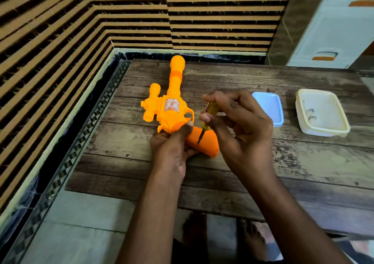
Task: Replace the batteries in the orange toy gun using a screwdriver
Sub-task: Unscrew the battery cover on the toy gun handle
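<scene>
The orange toy gun point(172, 101) lies on its side on the wooden table point(242, 172), barrel pointing away from me. My left hand point(172, 148) grips it where the body meets the handle, thumb on the body. My right hand point(238, 126) pinches a screwdriver point(206, 120) with a clear yellow handle. Its metal tip rests on the side of the gun's orange handle point(204, 142). Batteries are not visible.
A light blue lid point(270, 106) lies to the right of my hands. Farther right stands a cream plastic box point(321, 113) with small dark items inside. A striped wall borders the table at left and back; a white drawer unit point(334, 26) stands at back right.
</scene>
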The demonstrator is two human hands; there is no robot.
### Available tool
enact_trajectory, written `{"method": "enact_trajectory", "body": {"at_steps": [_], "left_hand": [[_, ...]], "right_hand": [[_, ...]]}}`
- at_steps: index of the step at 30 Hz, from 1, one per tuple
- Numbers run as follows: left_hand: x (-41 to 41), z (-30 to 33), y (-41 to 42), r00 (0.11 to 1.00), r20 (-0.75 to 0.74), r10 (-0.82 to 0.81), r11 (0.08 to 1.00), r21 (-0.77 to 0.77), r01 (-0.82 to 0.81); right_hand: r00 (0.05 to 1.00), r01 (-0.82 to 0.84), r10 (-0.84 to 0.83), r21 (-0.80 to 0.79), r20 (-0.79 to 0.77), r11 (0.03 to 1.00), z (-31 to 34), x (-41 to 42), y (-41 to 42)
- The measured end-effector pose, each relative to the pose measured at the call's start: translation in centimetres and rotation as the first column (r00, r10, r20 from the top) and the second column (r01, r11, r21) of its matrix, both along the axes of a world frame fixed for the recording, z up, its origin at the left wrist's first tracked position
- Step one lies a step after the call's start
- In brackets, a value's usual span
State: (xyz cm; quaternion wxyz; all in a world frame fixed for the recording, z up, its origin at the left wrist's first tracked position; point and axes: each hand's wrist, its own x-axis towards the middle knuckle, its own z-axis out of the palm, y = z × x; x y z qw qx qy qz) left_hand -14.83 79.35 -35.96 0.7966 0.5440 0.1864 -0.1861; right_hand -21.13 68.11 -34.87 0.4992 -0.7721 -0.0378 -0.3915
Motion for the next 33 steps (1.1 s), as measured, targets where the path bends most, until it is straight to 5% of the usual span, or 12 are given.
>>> {"method": "enact_trajectory", "body": {"at_steps": [33], "left_hand": [[0.0, -0.5, 0.0, 0.999, 0.038, -0.012, 1.000, -0.010, 0.012]], "right_hand": [[0.996, 0.001, 0.007, -0.089, 0.088, 0.996, 0.6, 0.3, 1.1]]}}
